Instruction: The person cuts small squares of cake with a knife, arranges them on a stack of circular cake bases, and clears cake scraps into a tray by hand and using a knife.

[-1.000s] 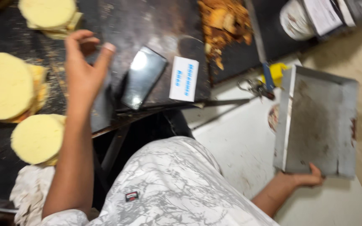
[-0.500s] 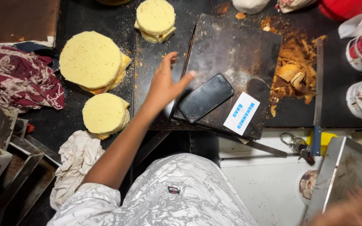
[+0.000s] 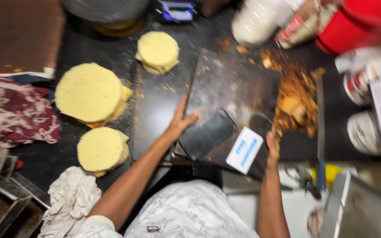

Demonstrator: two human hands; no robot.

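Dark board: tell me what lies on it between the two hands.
Head view: between left hand and right hand, a black phone and white card lie on the dark board.
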